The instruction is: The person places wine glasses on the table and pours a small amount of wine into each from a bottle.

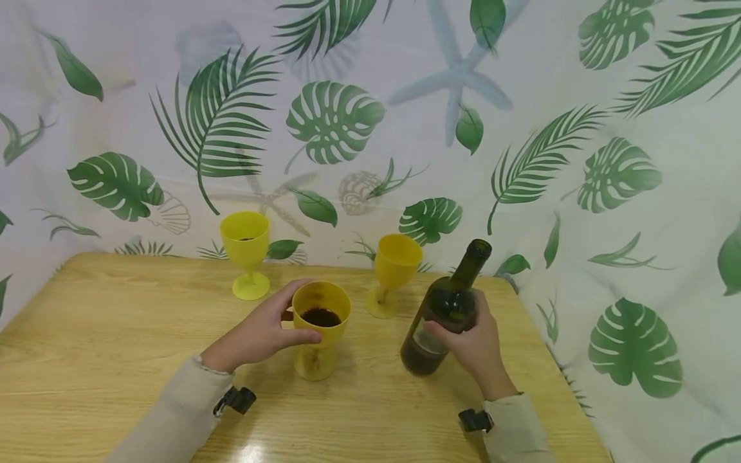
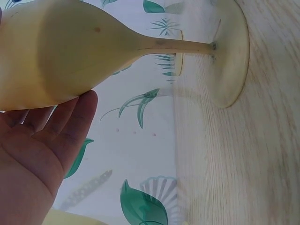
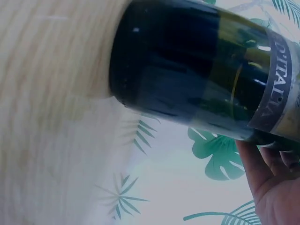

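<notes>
Two goblets [image 1: 245, 244] stand farther back on the table [image 1: 116, 321], while the left hand [image 1: 266, 331] grips a third goblet [image 1: 330, 334] of dark liquid [image 1: 321, 317] and the right hand [image 1: 477, 341] grips a bottle [image 1: 442, 307].

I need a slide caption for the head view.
Left hand holds a cup of dark liquid, right hand a bottle; two more cups stand behind.

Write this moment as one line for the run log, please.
left hand: holds yellow goblet, dark liquid inside | right hand: grips tilted bottle | on wooden table: left rear goblet, right rear goblet
</notes>
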